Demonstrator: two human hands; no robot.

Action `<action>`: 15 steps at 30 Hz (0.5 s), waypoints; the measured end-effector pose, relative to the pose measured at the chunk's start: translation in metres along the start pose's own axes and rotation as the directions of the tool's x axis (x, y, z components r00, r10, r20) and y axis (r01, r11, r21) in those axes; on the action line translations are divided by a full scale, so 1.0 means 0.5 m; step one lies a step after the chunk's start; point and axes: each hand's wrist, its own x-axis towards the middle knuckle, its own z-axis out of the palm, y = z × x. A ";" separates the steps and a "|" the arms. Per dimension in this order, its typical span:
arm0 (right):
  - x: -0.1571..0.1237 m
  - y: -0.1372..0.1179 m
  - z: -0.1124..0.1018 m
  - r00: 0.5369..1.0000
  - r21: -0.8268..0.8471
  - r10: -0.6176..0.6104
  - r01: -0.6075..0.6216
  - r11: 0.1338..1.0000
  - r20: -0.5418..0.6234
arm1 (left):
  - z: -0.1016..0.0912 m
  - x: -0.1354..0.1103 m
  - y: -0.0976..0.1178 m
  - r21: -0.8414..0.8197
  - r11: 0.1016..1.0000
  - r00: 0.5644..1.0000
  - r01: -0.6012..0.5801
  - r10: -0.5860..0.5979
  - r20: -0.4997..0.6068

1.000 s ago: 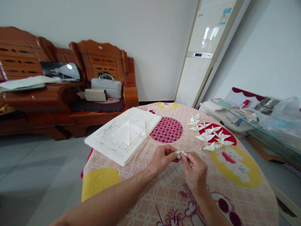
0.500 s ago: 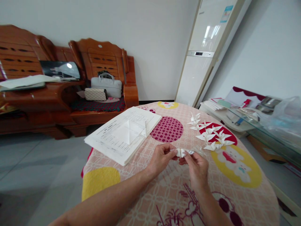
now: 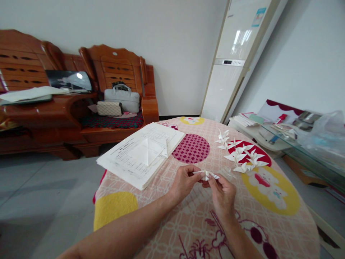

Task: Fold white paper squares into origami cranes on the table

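Between my two hands is a small folded white paper crane (image 3: pixel 206 175), its thin wings sticking out to either side. My left hand (image 3: pixel 187 179) pinches its left part between thumb and fingers. The thumb and fingers of my right hand (image 3: pixel 222 190) close on its right part. My fingers hide some of the folds. Several finished paper cranes (image 3: pixel 244 156) stand in a group on the table beyond my right hand. A folded square of white paper (image 3: pixel 147 151) lies on a stack of printed sheets (image 3: pixel 129 162) to the left.
A patterned cloth covers the round table (image 3: pixel 167 216). At the right stands a glass-topped stand (image 3: pixel 304 147) with papers, a metal bowl and a plastic bag. Wooden chairs (image 3: pixel 115 68) with bags on a seat stand behind, near a tall white air conditioner (image 3: pixel 226 82).
My right hand has shifted slightly left, and its fingers have moved on the paper. The folded piece now shows wings spread to the sides. The cranes and sheets have stayed put.
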 end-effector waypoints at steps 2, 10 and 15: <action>0.002 0.002 -0.001 1.000 -0.030 0.014 -0.013 0.999 0.004 | -0.001 0.000 0.002 0.034 0.999 1.000 -0.005 0.005 -0.005; 0.010 0.011 -0.011 0.990 0.088 0.094 -0.103 0.991 0.105 | -0.003 -0.003 0.001 0.044 0.999 0.995 -0.024 0.020 0.097; 0.006 0.011 -0.009 0.984 0.165 0.088 -0.113 0.980 0.152 | -0.002 -0.005 0.004 -0.112 0.994 0.986 0.008 0.012 0.169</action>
